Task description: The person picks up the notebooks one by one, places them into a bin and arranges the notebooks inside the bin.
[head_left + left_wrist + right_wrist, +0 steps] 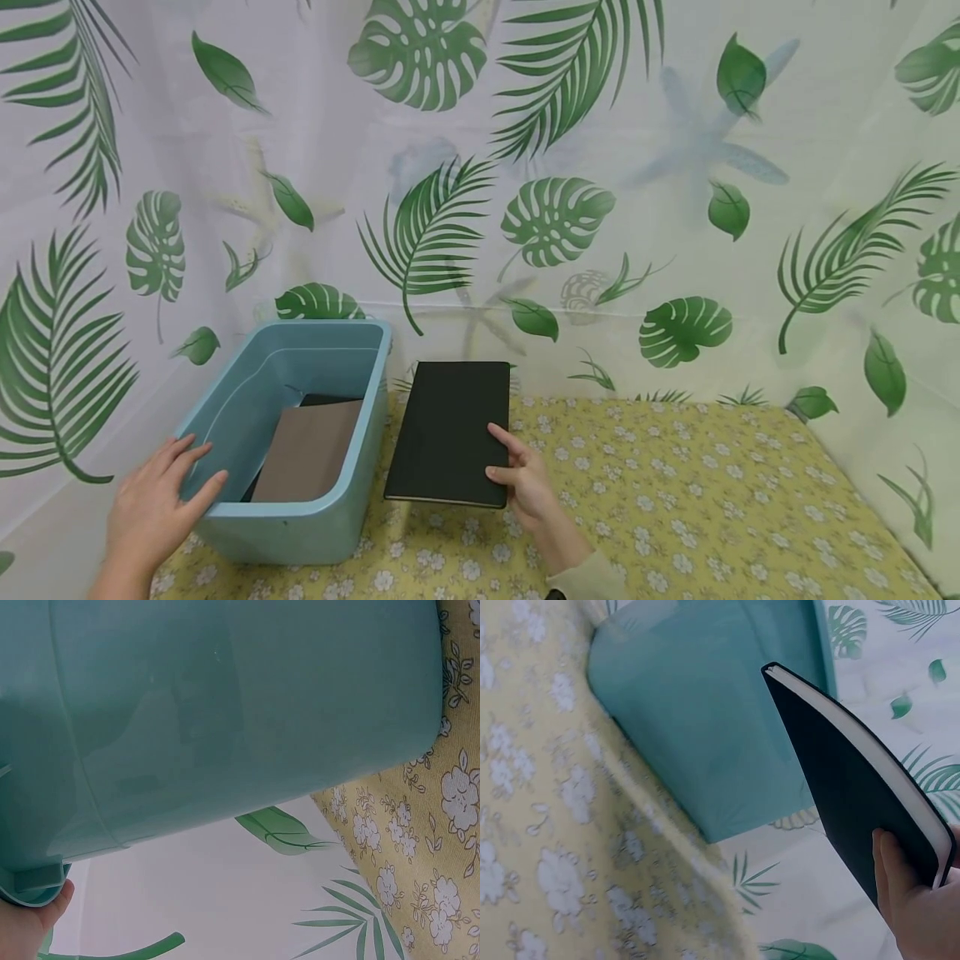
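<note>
My right hand point(528, 487) pinches a black hardcover notebook point(453, 429) by its right edge, thumb on the upper face. The notebook is held above the table, beside the blue plastic bin point(300, 537). Seen from the right wrist, the notebook point(840, 780) is closed, its pale page edges showing. My left hand point(153, 508) rests at the bin's near left rim, fingers extended and spread. Inside the bin lies a flat brown book or notebook point(311, 450), partly covering a black item point(324, 400). The rest of the bin's contents is hidden.
A yellow floral cloth point(675, 500) covers the table. White curtains point(465, 142) with green leaf prints hang behind it and at both sides. The bin stands at the table's left, close to the left curtain.
</note>
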A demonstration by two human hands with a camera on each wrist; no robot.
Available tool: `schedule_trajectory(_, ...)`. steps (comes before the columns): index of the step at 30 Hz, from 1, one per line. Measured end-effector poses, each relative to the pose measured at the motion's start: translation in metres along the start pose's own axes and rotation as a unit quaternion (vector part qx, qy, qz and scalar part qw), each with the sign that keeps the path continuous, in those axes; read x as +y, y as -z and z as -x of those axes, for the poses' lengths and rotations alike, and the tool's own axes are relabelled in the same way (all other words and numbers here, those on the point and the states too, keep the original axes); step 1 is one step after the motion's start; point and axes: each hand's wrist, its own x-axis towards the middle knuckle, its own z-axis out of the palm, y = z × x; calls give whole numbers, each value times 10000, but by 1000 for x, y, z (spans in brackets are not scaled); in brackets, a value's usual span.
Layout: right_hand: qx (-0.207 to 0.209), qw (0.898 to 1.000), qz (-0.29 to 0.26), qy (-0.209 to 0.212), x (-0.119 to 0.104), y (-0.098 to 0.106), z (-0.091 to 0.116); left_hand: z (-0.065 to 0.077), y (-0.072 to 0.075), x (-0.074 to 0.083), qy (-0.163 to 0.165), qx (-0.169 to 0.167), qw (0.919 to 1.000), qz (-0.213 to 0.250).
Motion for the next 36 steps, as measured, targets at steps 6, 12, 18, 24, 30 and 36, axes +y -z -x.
schedule_trajectory(6, -70, 9999, -131, 35, -11, -6, 2, 0, 1, 0, 7, -50, 10000, -13)
schedule_trajectory(12, -81, 9996, -282, 43, -20, -12, 3, -1, 1, 1, 20, -81, 10000, -19)
schedule_trajectory(18, -2, 9992, -378, 96, -29, -20, 3, -1, 2, 1, 12, -80, 10000, -21)
schedule_trajectory(24, 82, 9988, -474, 109, -36, -27, 2, 0, 3, 2, 8, -81, 10000, -1)
schedule_trajectory(30, -55, 9986, -524, 110, -41, -34, 1, 0, 2, 1, 3, -67, 10000, -14)
schedule_trajectory(36, -202, 9981, -575, 111, -45, -43, -3, 0, 2, 1, -17, -57, 10000, -35)
